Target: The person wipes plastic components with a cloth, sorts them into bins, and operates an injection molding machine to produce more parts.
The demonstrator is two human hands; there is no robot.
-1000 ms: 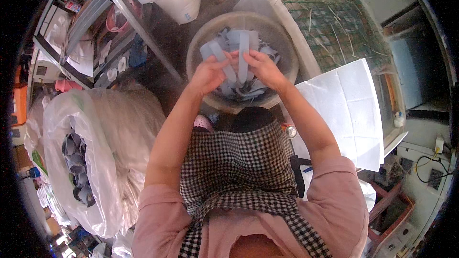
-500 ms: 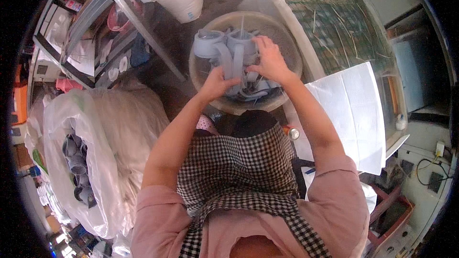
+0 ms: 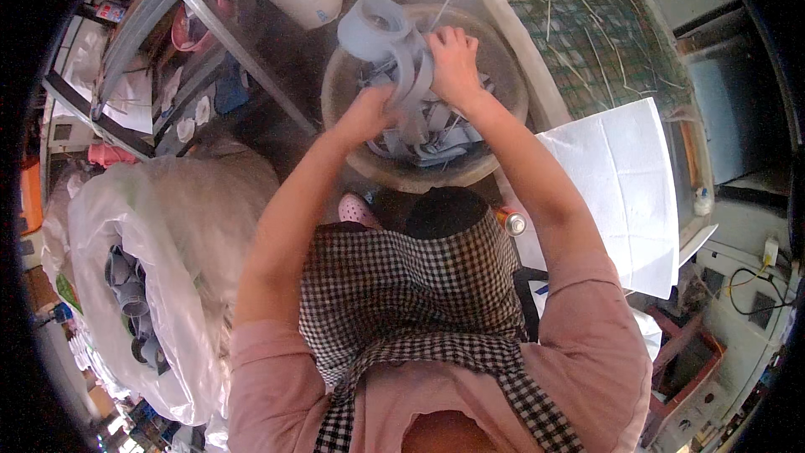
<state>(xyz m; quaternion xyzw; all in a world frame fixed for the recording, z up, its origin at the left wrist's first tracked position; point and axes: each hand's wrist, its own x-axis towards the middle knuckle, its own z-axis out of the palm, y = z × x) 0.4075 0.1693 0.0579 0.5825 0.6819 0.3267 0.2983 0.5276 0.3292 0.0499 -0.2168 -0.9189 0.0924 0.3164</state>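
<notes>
Both my hands are raised over a round clear basin (image 3: 503,122) holding several grey-blue plastic pieces (image 3: 436,138). My left hand (image 3: 369,109) and my right hand (image 3: 453,63) grip one grey-blue moulded piece (image 3: 381,33) with round cup-like shapes and long strips hanging from it. The piece is lifted above the basin, toward its left rim. My forearms reach forward from a pink top and a black-and-white checked apron (image 3: 402,294).
A large clear plastic bag (image 3: 159,235) at my left holds more grey-blue pieces (image 3: 126,294). A metal shelf frame (image 3: 210,25) stands at the upper left. A green woven mat (image 3: 587,33) and a white sheet (image 3: 620,184) lie to the right.
Both hands have lifted the grey-blue piece out of the basin and carried it up and to the left, turning it so the cup shapes face upward.
</notes>
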